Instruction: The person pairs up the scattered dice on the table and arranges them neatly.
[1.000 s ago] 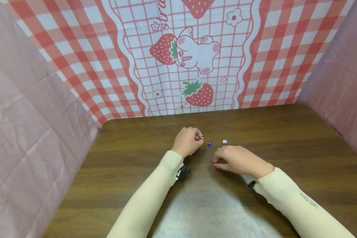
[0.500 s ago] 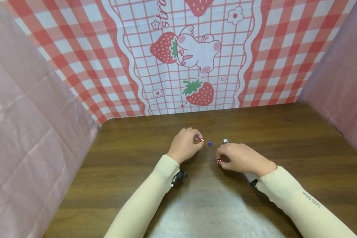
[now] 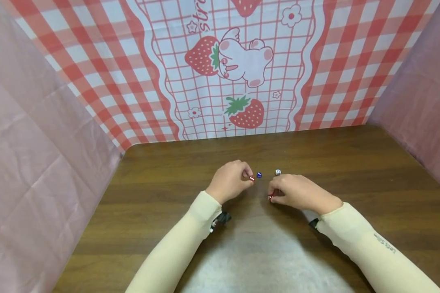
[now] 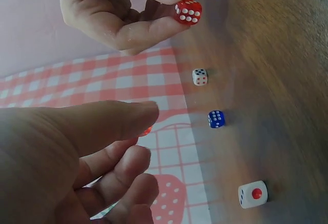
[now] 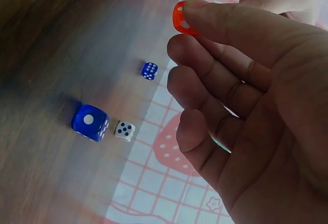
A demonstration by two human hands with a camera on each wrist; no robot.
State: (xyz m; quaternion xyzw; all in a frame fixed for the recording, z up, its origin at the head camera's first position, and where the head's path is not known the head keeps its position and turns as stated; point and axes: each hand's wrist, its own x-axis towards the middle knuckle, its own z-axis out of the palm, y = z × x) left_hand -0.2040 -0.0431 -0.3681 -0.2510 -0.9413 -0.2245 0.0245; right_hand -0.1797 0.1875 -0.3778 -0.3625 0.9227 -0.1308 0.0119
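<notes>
In the head view my left hand (image 3: 229, 181) pinches a red die (image 3: 251, 178) between thumb and index finger, low over the table. To its right, my right hand (image 3: 300, 193) pinches another red die (image 3: 270, 197), closer to me. White pips show on the right hand's red die (image 4: 188, 12) in the left wrist view, where the thumb mostly covers the left hand's own red die (image 4: 147, 130). Just beyond the fingertips lie a blue die (image 3: 259, 175) and a white die (image 3: 278, 172).
Beside the left hand, a white die (image 4: 252, 194) with a red pip lies on the wooden table (image 3: 161, 175). A larger-looking blue die (image 5: 89, 122) rests below the right hand. A strawberry-print checked cloth (image 3: 220, 81) hangs at the back, with pink cloth (image 3: 40, 162) along the sides.
My left hand has drawn slightly toward me with its red die, now close to the blue die. My right hand has shifted a little right and away. Both grips have stayed.
</notes>
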